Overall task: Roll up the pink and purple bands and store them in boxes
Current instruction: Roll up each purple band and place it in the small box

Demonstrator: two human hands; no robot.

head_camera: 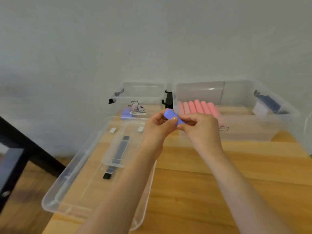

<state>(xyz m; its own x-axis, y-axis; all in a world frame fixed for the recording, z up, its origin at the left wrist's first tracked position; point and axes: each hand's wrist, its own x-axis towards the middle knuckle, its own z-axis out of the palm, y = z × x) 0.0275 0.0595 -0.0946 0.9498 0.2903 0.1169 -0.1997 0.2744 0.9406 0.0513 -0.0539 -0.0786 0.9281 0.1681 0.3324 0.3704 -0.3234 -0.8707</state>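
A clear lid (70, 179) lies on the wooden table (211, 183), beside a black frame (22, 149).

A plain pale grey-white wall (152, 39) fills the upper half, evenly lit. Below it runs a light wooden desk (219, 174) with visible grain. At the left edge stands a dark, black-framed piece of furniture (15, 149), blurred

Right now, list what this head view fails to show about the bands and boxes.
- Purple roll: its ends are covered by the left hand and right hand.
- Left box: a label and the lid screen the purple contents.
- Pink rolls: count blurred through the right box wall.
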